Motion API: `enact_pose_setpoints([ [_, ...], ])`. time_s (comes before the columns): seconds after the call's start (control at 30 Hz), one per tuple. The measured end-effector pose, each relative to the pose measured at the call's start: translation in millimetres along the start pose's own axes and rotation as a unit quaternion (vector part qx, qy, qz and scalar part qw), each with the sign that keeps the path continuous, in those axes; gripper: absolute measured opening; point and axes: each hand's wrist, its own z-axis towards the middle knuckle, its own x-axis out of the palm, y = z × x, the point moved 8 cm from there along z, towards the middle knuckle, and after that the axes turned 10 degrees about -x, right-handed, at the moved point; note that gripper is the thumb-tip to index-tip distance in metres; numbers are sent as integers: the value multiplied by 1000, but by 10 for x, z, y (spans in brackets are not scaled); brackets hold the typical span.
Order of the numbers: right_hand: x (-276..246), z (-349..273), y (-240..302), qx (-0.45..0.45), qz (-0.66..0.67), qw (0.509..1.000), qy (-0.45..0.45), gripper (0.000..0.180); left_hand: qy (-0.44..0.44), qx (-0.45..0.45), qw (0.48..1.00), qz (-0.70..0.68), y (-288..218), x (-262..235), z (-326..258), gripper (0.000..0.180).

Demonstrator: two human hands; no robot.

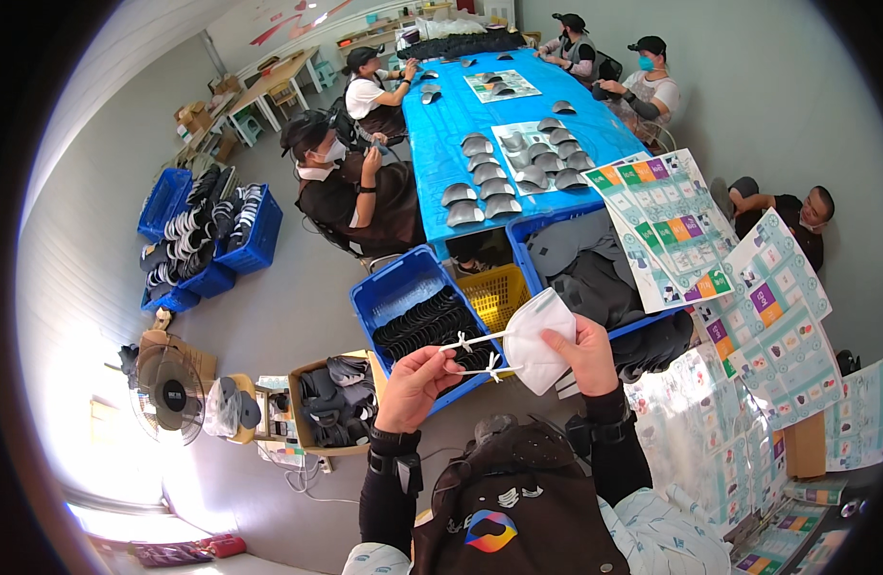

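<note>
A white folded face mask is stretched out between my hands, in front of my dark apron. My right hand is closed on the body of the mask, its thumb lying across the white surface. With pinched fingers, my left hand holds the mask's thin white ear straps and pulls them out to the left. Each strap has a small knot tied in it. Behind and below the straps stands a blue crate with rows of black curved pieces.
Beyond lies a long table with a blue cover, bearing several grey curved pieces. People sit along both its sides. A yellow basket stands beside a second blue crate of dark pieces. Printed sheets are at right; a fan and cardboard box at left.
</note>
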Motion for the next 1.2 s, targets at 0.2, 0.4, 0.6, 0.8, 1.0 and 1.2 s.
enact_pose_setpoints([
  [0.2, -19, -28, -57, 11, -1, 1000, -2, 25, -13, 12, 1000, 14, -23, -6, -25, 19],
  [0.4, -10, -58, -71, 18, 14, 1000, 7, 26, 12, 11, 1000, -10, -24, 38, -38, 19],
  [0.6, -36, -87, -180, 26, 23, 999, 14, 25, 22, 15, 1000, -6, -38, 107, -64, 18],
  [0.8, -33, -131, 183, -184, -433, 873, -128, 35, 14, 15, 999, 29, -54, 342, -1, 18],
  [1.0, 770, -237, -29, -56, -128, 976, 165, 35, -10, 25, 983, 183, -13, 584, 168, 24],
  [1.2, 827, -237, -175, 27, -104, 981, 160, 20, -66, 49, 976, 203, -40, 399, 52, 22],
])
